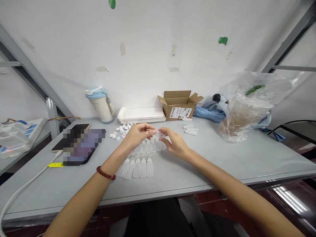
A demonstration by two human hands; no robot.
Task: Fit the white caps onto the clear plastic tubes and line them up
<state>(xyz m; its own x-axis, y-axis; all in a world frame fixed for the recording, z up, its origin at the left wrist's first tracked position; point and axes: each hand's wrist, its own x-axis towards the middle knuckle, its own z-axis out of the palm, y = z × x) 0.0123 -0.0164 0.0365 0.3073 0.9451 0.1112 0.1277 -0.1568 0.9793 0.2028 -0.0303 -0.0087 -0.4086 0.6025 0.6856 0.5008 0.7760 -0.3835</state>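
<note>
Over the middle of the grey table (222,164), my left hand (137,135) pinches a small white cap at its fingertips. My right hand (174,143) is closed on a small translucent bottle (161,134), and the two hands meet at the bottle's neck. Under the hands lie rows of small translucent bottles (138,166), side by side. A scatter of loose white caps (120,130) sits behind my left hand. A red bead bracelet (106,173) is on my left wrist.
A phone (74,144) on a white cable lies at the left. At the back stand a blue-lidded jug (101,105), a stack of white trays (142,115) and an open cardboard box (180,105). Three bottles (190,130) lie by it. Plastic bags (244,108) fill the right.
</note>
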